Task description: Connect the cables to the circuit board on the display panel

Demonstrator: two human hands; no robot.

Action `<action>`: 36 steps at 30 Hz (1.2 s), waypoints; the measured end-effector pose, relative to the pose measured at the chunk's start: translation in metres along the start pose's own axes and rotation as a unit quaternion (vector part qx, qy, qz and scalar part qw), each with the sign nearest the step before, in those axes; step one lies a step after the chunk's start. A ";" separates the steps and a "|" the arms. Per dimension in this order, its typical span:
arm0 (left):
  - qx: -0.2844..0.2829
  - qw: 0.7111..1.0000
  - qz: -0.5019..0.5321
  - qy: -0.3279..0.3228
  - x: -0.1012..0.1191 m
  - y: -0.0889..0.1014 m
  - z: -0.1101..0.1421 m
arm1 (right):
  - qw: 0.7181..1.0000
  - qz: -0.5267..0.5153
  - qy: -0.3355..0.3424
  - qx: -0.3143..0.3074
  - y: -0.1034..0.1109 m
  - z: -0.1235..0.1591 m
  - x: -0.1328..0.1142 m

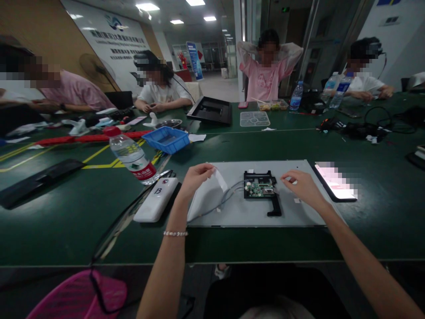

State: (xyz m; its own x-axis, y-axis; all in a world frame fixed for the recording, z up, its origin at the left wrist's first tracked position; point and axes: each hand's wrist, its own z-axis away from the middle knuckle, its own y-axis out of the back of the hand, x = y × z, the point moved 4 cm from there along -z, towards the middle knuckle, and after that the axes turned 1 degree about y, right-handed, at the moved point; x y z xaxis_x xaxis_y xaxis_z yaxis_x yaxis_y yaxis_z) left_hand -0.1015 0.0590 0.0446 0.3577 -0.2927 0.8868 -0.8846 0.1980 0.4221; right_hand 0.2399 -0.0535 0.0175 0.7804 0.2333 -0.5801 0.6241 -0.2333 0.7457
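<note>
Between the thumb and fingers of my left hand point(198, 176) hangs a white strip point(219, 180), perhaps tape or paper. My right hand point(300, 184) is pinched just right of a green circuit board point(260, 188); whether anything tiny sits in its fingertips I cannot make out. The board rests in a black plastic bracket point(274, 206) on a flat grey panel point(232, 217). Grey cables point(229, 193) run from the board toward the panel's lower left corner. A small white scrap point(297, 200) lies on the panel below my right hand.
Left of the panel are a white power bank point(157, 199), a water bottle point(133, 157) and a blue tray point(166, 139). A lit phone point(335, 181) lies at its right edge. Farther back stands a black frame point(211, 110). Several people sit around the green table point(265, 146).
</note>
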 end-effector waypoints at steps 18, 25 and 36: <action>-0.024 0.965 -0.246 -0.081 0.010 -0.015 0.007 | 0.994 -0.007 0.107 0.004 -0.006 -0.017 -0.052; -0.219 0.947 -0.201 -0.124 0.018 -0.038 0.018 | 0.930 0.068 0.333 -0.139 -0.065 -0.006 -0.130; -0.256 0.930 -0.228 -0.132 -0.005 -0.042 0.016 | 0.898 0.173 0.377 -0.150 -0.097 0.014 -0.144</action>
State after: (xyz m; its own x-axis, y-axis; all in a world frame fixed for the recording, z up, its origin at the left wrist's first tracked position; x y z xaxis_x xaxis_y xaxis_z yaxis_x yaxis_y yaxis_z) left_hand -0.0710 0.0369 0.0197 0.5150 -0.6612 0.5456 -0.3760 0.3978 0.8369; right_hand 0.0675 -0.0777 0.0238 0.6074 0.7943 0.0044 0.2237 -0.1763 0.9586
